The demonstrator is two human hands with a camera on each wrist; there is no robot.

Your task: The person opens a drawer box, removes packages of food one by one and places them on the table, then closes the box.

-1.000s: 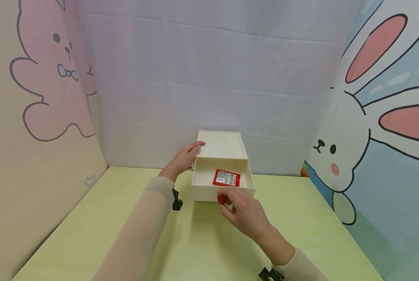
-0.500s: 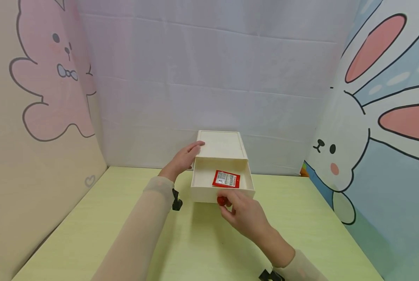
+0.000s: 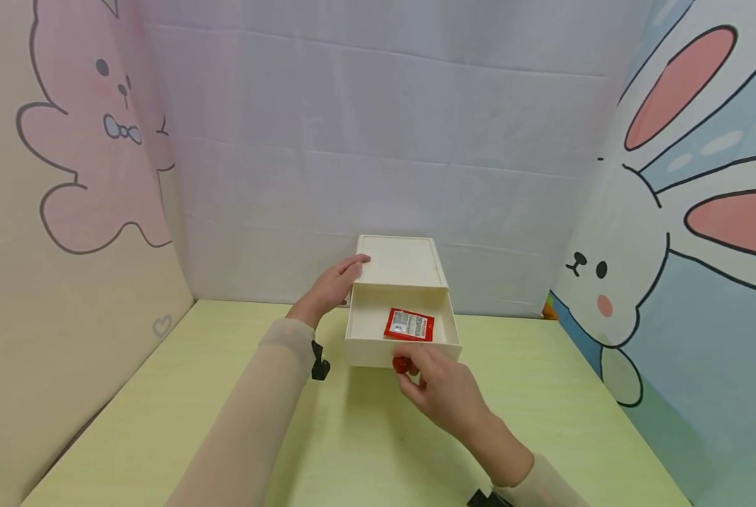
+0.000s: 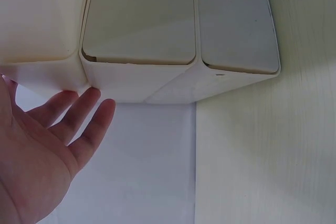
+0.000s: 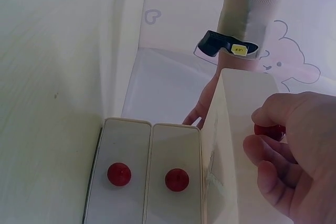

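A small white drawer cabinet (image 3: 400, 259) stands against the back wall with its top drawer (image 3: 368, 352) pulled out toward me. Inside the drawer lies a flat red packet (image 3: 410, 325) with a white printed label. My right hand (image 3: 440, 384) pinches the red round knob (image 3: 401, 364) on the drawer front between thumb and fingers. My left hand (image 3: 332, 287) rests against the cabinet's left side, a fingertip over the top edge. In the left wrist view its fingers are extended, fingertips right at the white side wall.
Below the pulled drawer, two closed drawers show in the right wrist view, with a middle red knob (image 5: 177, 180) and a bottom red knob (image 5: 119, 174). The cabinet stands on a pale green table (image 3: 543, 422). Cartoon-printed walls (image 3: 720, 317) flank it at both sides.
The top drawer has come a little farther out toward me, with my right hand moving slightly along with its knob. My left hand has stayed on the cabinet's side.
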